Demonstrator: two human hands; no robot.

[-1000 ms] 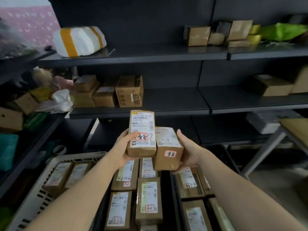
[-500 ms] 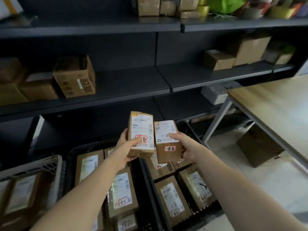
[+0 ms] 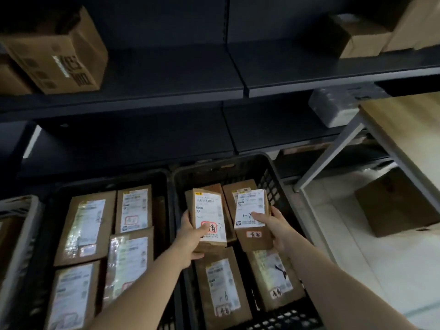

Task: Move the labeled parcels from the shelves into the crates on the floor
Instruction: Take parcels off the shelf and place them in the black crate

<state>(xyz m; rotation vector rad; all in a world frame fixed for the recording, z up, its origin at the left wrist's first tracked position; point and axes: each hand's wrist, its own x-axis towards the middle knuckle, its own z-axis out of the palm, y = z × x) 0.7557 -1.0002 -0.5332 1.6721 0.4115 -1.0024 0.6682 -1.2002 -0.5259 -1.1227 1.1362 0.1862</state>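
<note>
My left hand (image 3: 190, 236) grips a brown labeled parcel (image 3: 208, 215) with a red-circled mark on its label. My right hand (image 3: 273, 225) holds a second brown parcel (image 3: 253, 210) marked "1-7". Both parcels hang side by side just over the right black crate (image 3: 269, 172), which holds several labeled parcels such as one at the front (image 3: 221, 287). To the left, a second black crate (image 3: 104, 182) holds several parcels too.
A white crate (image 3: 23, 206) sits at the far left edge. Dark shelves (image 3: 166, 91) carry a cardboard box (image 3: 62, 60) at left and another box (image 3: 362, 41) at right. A wooden table (image 3: 409, 129) with metal legs stands right, a box (image 3: 400, 201) under it.
My view has tilted down toward the floor crates. Both hands have lowered the two parcels from chest height to just over the right black crate, still gripping them.
</note>
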